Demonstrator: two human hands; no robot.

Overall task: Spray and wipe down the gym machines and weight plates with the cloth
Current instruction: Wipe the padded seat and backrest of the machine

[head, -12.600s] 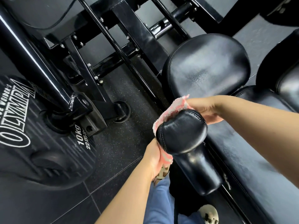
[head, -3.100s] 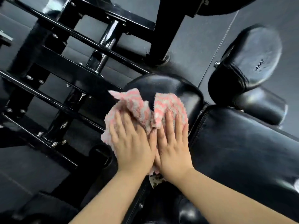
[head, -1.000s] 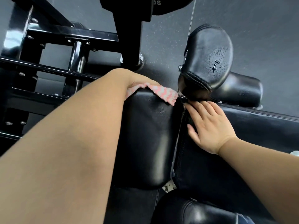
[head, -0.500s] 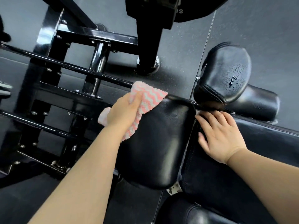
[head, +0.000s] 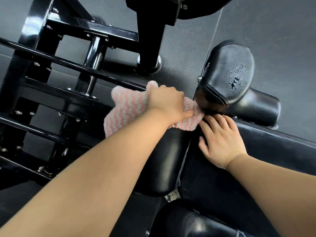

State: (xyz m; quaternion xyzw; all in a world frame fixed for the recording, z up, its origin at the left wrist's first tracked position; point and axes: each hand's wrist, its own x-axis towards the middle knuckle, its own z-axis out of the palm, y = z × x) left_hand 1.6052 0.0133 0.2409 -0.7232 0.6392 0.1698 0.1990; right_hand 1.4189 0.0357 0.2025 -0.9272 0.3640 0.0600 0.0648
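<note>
Cloth [head: 126, 110]: fluffy, pink-and-white striped, bunched and lying over the far end of a black padded seat [head: 164, 165], one corner reaching right toward the base of a roller pad [head: 227, 74]. Whether that corner touches the roller pad's underside cannot be told; it is at least just beside it.

Left hand [head: 168, 103]: on top of the cloth, knuckles up, fingers curled down into the fabric and gripping it, thumb laid along the near edge. Forearm crosses the view from lower left.

Right hand [head: 220, 141]: flat, fingers straight and slightly spread, resting on the long black bench pad [head: 256, 177] to the right of the seat. Holds nothing. Fingertips [head: 207, 121] sit just beside the cloth's right corner, under the roller pad.

Roller pad: black, stitched seam around the rim, fine droplets scattered over its rounded face. A second, duller black roller [head: 256, 108] lies behind it to the right.

Left of the cloth: glossy black steel frame [head: 56, 69] with bolted crossbars and a shiny round post. Above, a thick black upright [head: 152, 31] ending in a chrome collar on the dark grey speckled floor [head: 282, 40]. Another black pad [head: 196, 223] at the bottom edge, partly cut off.
</note>
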